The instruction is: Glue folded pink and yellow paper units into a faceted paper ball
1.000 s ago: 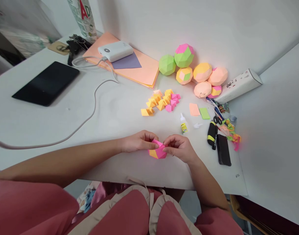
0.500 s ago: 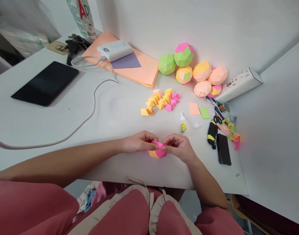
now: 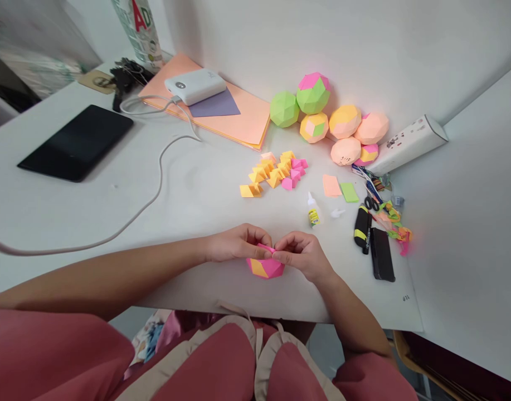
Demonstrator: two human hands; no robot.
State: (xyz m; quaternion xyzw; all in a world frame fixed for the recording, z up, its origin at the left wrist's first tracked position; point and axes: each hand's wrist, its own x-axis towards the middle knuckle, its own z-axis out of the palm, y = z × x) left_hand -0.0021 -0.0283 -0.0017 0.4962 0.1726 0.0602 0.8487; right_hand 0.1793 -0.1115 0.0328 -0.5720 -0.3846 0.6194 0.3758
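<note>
Near the front edge of the table, a faceted paper ball (image 3: 271, 269), pink with a yellow panel, is between my hands. My left hand (image 3: 243, 244) pinches its upper edge from the left, thumb in front and fingers curled behind. From the right, my right hand (image 3: 302, 252) pinches the same edge, its thumb and fingertips close to the left ones. The fingers hide the top of the ball. Beyond the hands lie several folded yellow paper pieces (image 3: 276, 177) and pink folded pieces (image 3: 296, 174). A small glue bottle (image 3: 314, 216) is beside its white cap (image 3: 337, 213).
Finished faceted balls (image 3: 314, 94) are piled against the wall. Paper squares (image 3: 331, 186), scissors (image 3: 371, 203), a yellow-black cutter (image 3: 361, 225) and a black case (image 3: 383, 254) lie right. A power bank (image 3: 196, 86) with cable, paper sheets (image 3: 247, 120) and a black tablet (image 3: 76, 143) are left.
The paper ball has turned and tipped, so its yellow panel and lower pink faces show more. My right hand has shifted slightly left, bringing the fingertips together.
</note>
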